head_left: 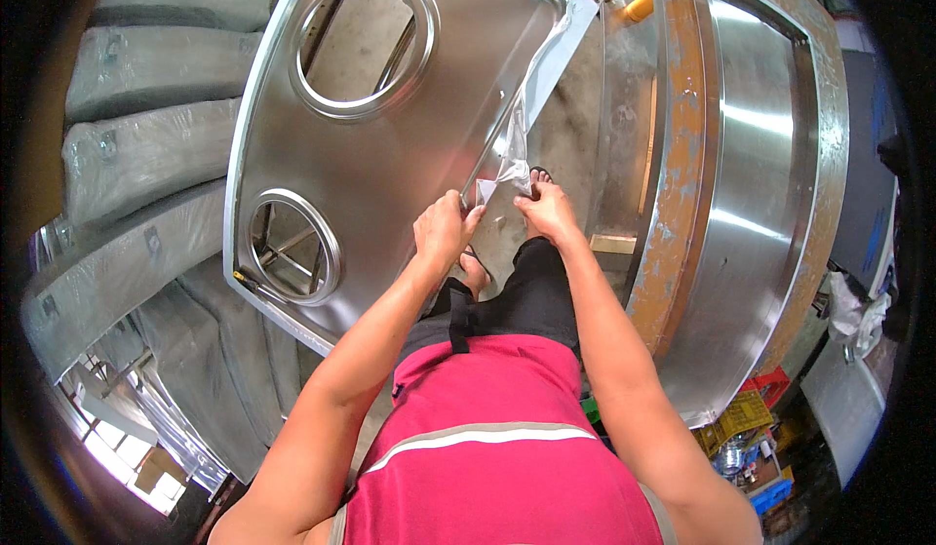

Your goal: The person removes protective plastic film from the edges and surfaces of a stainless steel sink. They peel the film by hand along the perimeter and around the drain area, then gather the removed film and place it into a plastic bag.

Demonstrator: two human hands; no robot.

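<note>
A large stainless steel panel (458,67) with two round, raised-rim openings lies in front of me to the left. Crumpled clear plastic film (517,145) hangs along its right edge, from the far corner down to my hands. My left hand (447,228) is closed at the panel's near right edge, its fingertips pinching the film there; part of that grip is hidden. Just right of it, apart from the panel, my right hand (549,212) pinches the loose, bunched end of the film.
On the left lie several long film-wrapped pieces (156,67) in a row. A worn brown frame with a steel trough (751,184) stands close on the right. Crates (736,418) sit at lower right. My sandalled feet (475,270) are on the concrete floor below the panel.
</note>
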